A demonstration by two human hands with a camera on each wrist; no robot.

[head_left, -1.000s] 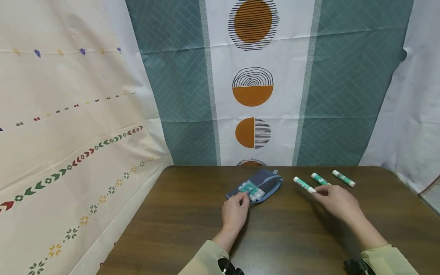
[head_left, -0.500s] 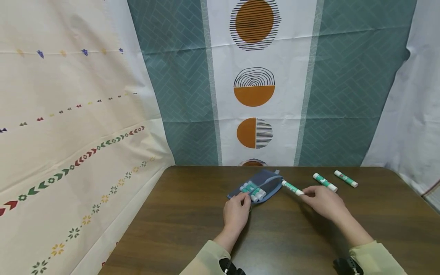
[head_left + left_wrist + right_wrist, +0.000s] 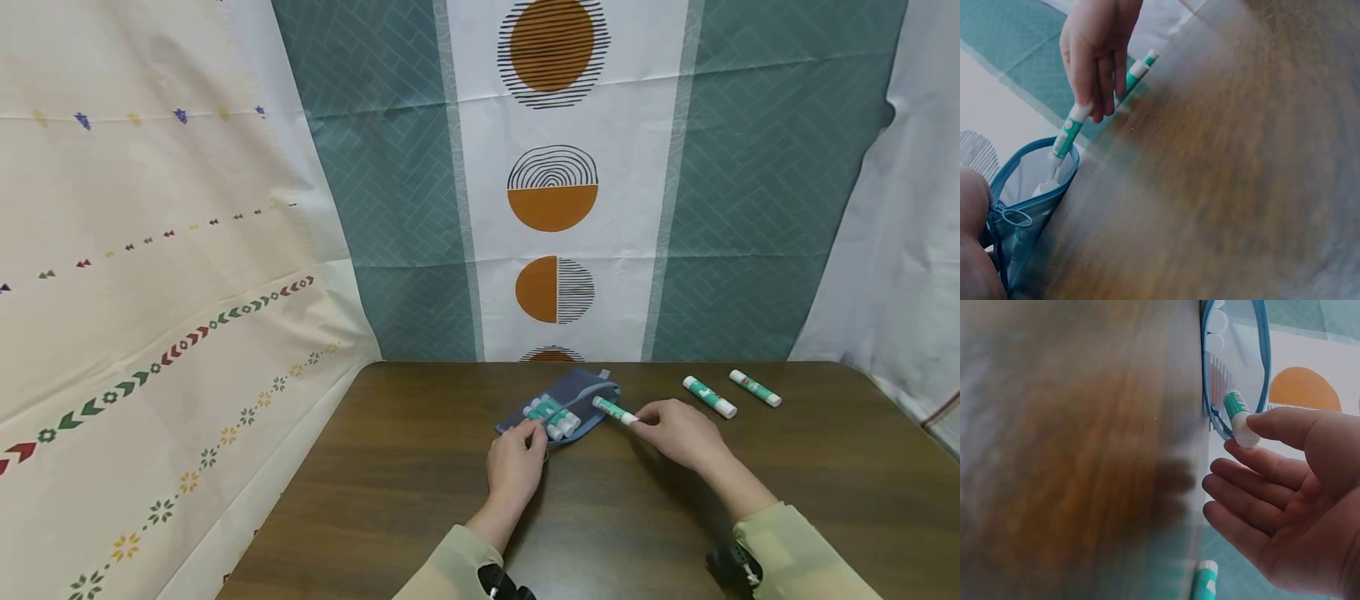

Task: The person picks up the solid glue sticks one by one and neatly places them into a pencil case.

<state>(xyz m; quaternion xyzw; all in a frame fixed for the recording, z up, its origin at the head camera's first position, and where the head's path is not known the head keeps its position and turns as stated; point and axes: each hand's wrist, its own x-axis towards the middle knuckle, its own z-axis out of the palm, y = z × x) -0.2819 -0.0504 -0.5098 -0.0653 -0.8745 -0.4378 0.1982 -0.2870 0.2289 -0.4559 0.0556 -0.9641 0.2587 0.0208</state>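
Observation:
A blue zip pouch (image 3: 572, 385) with a see-through side lies on the table, its mouth toward the right. Several green-and-white glue sticks (image 3: 553, 415) lie inside it. My left hand (image 3: 514, 468) grips the pouch's near edge, close to the ring-shaped zip pull (image 3: 1017, 217). Between thumb and fingertips, my right hand (image 3: 681, 435) pinches one glue stick (image 3: 612, 408) by its white end. The stick's far end is at the pouch mouth, within the blue rim (image 3: 1265, 356) as the right wrist view shows it. Part of the pouch is hidden by the left hand.
Two more glue sticks lie on the brown table (image 3: 600, 533), one (image 3: 709, 397) beyond the right hand and another (image 3: 755, 388) farther right. A patterned cloth (image 3: 405, 250) hangs behind the table's back edge, and a cream cloth (image 3: 150, 333) hangs on the left.
My right hand has moved left with the glue stick, from beside the other loose sticks to the pouch mouth. The left hand has kept its hold on the pouch.

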